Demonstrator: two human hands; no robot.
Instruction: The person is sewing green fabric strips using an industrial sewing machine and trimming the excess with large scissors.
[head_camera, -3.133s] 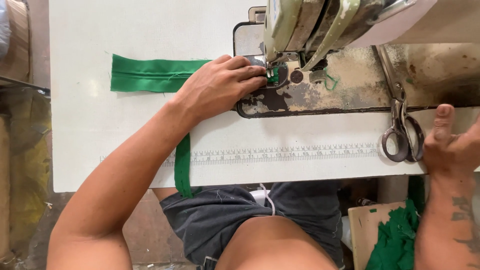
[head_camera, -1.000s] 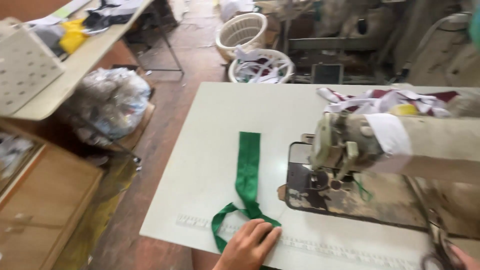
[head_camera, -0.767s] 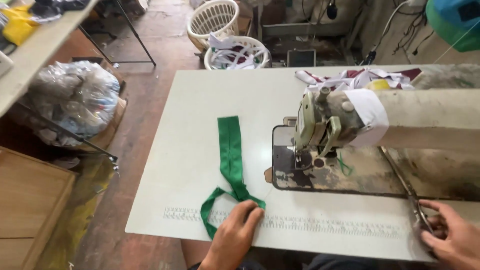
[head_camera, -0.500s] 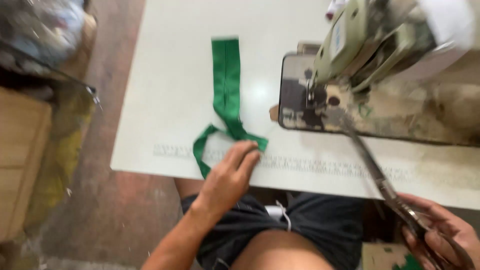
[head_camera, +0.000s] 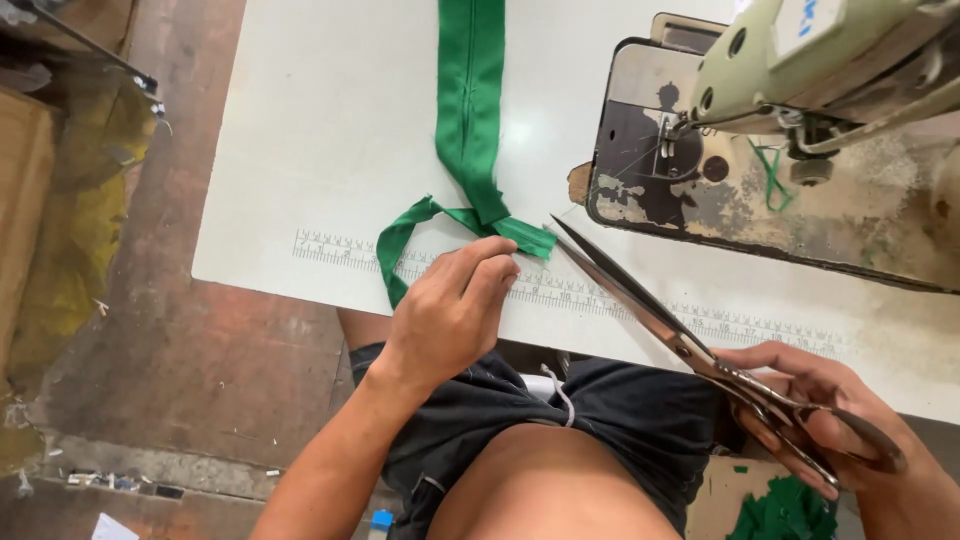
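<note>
The left hand (head_camera: 450, 315) is pressing its fingertips on the near end of the green fabric strip (head_camera: 470, 110), its grip narrow, pinning rather than enclosing the cloth. The strip is lying on the white bench (head_camera: 320, 150), running from 12 o'clock down to the bench's near edge, where it is folding into a loose loop at about 9 o'clock of the fingertips, over the printed ruler scale (head_camera: 340, 248).

The right hand (head_camera: 830, 420) is holding the scissors (head_camera: 660, 320) through their handles at 4 o'clock in the view. The blades are closed or almost closed, and their tip is pointing toward 10 o'clock and sitting just beside the strip's short folded end, apparently not yet cutting into it.

The sewing machine (head_camera: 800, 70) is standing at 2 o'clock, well clear of the strip; nothing is lying under its needle. Green thread (head_camera: 770, 175) is trailing on the machine bed.

Judgement: the stitching stage appears finished, since the strip is off the machine. Trimming at the near end is being set up, and no cut is visible yet.
</note>
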